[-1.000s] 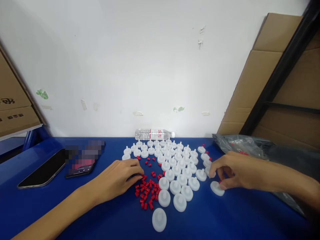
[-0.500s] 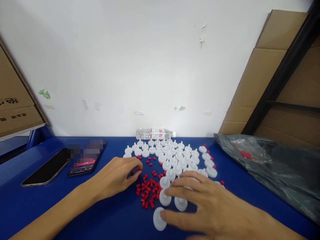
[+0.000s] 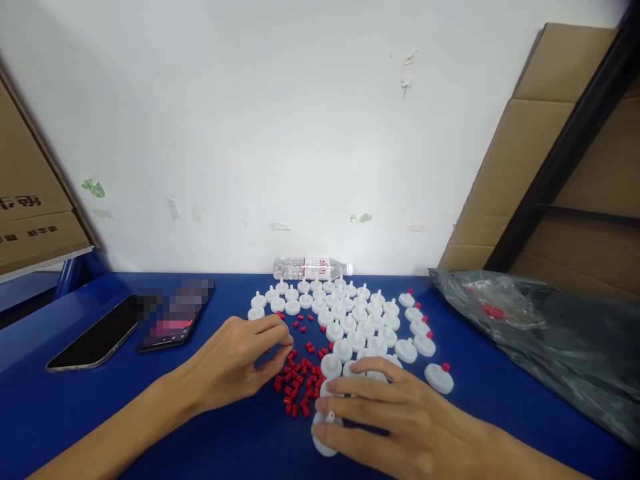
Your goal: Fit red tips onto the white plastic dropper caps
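My left hand (image 3: 253, 353) is closed in a pinch at the upper edge of a loose pile of small red caps (image 3: 295, 387). What sits between its fingertips is mostly hidden; a red cap showed there a moment earlier. My right hand (image 3: 395, 413) reaches in from the right, palm down, fingers spread over several white discs with spouts. Its index fingertip touches the nearest white disc (image 3: 326, 445), whose short spout points up. The right thumb is hidden. More uncapped white discs (image 3: 357, 313) stand in a dense group beyond both hands.
Several white discs with red caps on their spouts (image 3: 439, 378) form a line on the right. A clear bottle (image 3: 313, 268) lies against the wall. Two phones (image 3: 95, 337) rest on the left of the blue table (image 3: 240, 440). A grey plastic bag (image 3: 540, 333) lies at right.
My right hand has moved slightly left and down onto the nearest white disc, which has shifted a little. My left hand has moved slightly right, still pinched. A capped disc at right is uncovered.
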The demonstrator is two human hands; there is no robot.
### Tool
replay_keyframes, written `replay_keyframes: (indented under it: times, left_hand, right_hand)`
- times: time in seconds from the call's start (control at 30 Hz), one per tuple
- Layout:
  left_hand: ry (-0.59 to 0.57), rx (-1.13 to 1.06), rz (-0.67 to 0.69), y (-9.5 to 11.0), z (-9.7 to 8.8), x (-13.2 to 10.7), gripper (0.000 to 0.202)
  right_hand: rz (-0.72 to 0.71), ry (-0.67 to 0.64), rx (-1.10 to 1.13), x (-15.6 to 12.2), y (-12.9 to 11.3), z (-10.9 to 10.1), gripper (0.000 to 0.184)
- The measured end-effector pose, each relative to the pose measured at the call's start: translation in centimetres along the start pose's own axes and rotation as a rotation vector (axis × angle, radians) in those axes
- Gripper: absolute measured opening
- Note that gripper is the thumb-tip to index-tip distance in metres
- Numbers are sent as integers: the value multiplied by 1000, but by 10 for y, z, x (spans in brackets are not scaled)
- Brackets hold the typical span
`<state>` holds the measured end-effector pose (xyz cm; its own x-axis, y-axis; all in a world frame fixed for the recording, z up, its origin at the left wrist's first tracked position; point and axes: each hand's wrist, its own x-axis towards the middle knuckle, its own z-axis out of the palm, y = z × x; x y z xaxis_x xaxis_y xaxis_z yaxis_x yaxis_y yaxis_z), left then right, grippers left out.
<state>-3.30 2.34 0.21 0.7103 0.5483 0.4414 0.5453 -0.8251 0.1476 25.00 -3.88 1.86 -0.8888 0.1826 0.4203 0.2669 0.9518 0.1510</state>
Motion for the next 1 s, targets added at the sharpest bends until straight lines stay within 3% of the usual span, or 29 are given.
replay_keyframes:
  times: [0.17, 0.27, 0.37, 0.47, 0.67, 1.0]
  left_hand:
    - [86, -5, 87, 5, 4, 0, 11]
    - [167, 35, 147, 12, 7, -2, 13]
    - [243, 81, 184, 22, 8, -4, 13]
    - [278, 63, 222, 31, 8, -5, 14]
    - [257, 38, 239, 42, 8, -6, 22]
    - [185, 22, 234, 45, 10, -7, 23]
  right_hand:
    - [155, 240, 63, -7, 0, 10, 17]
    - [233, 221, 57, -9, -1, 15, 20]
    - [221, 177, 117, -10, 0, 18, 29]
    - [263, 239, 156, -14, 3, 23, 33]
    - [306, 330, 178, -19, 5, 29, 44]
    - [245, 347, 168, -14, 2, 25, 39]
